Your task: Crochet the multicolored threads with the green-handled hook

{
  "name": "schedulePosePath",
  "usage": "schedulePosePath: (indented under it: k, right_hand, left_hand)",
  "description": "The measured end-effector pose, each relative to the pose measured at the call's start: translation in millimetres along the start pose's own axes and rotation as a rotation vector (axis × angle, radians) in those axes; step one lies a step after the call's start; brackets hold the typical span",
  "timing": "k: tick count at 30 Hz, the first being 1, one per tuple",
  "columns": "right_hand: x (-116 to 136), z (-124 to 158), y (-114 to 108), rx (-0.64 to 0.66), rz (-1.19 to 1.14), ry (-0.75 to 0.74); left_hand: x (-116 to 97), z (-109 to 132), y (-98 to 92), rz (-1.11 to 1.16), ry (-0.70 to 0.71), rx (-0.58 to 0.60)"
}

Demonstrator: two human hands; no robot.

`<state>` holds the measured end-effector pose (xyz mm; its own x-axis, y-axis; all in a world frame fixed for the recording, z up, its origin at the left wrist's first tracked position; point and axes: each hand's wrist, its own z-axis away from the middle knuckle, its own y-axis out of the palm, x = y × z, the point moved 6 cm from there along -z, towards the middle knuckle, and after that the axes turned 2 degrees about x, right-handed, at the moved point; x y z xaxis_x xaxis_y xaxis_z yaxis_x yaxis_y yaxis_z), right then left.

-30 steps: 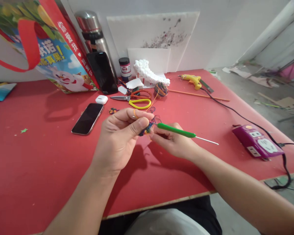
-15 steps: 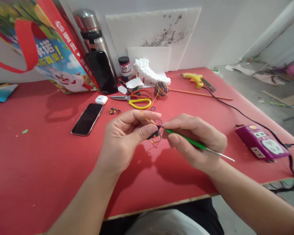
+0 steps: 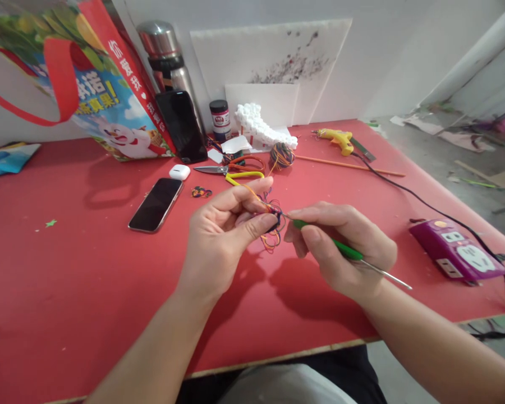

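Note:
Between the thumb and fingers of my left hand [image 3: 223, 235] is a small dark multicoloured crochet piece [image 3: 274, 220], with loose yarn loops around it. A strand of orange yarn [image 3: 249, 189] runs over my left index finger. My right hand [image 3: 345, 241] grips a crochet hook [image 3: 348, 250] by its green handle. The hook's thin tip reaches the crochet piece, and its metal rear end sticks out below my palm. Behind my hands lies a ball of multicoloured yarn [image 3: 282, 156]. My fingers partly cover the piece.
On the red table [image 3: 122, 303] are scissors [image 3: 239, 170], a phone [image 3: 156, 205], a white earbud case [image 3: 179, 171] and a small crocheted scrap [image 3: 201, 192]. A glue gun [image 3: 336, 140] and a purple power strip [image 3: 458, 249] with cords lie right. A gift bag [image 3: 122, 106] and steel flask [image 3: 162, 45] stand back left.
The view has shifted slightly, so the table things appear a little farther right. My left index finger is raised higher, and the hook's handle sits slightly back from the crochet piece.

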<state>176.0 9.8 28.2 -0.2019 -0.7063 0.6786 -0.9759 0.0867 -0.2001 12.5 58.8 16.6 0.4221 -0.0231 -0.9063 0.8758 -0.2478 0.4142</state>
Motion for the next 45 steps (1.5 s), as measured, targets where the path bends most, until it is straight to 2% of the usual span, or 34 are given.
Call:
schedulePosePath:
  k: [8,16,23,28,37,45]
  right_hand:
    - [-2,0,-2,-0.033,-0.006,0.038]
    - [2,-2,-2,-0.019,0.026,-0.053]
    - [7,-8,-2,-0.023,0.097,-0.075]
    - [12,-11,-2,0.008,0.134,-0.152]
    - [11,-10,-3,0.019,0.161,-0.138]
    - [9,-6,1,0.017,0.214,-0.092]
  left_hand:
    - [-1,0,-0.4,-0.022,-0.017,-0.019]
    - [-1,-1,0.1,0.001,-0.039,-0.064]
    - [0,0,-1.0,-0.025,-0.029,-0.053]
    - [-1,1,-1.3,-0.036,-0.018,-0.069]
    - [1,-1,-1.6,-0.031,0.015,-0.080]
    - [6,-1,4.9,0.064,-0.065,-0.043]
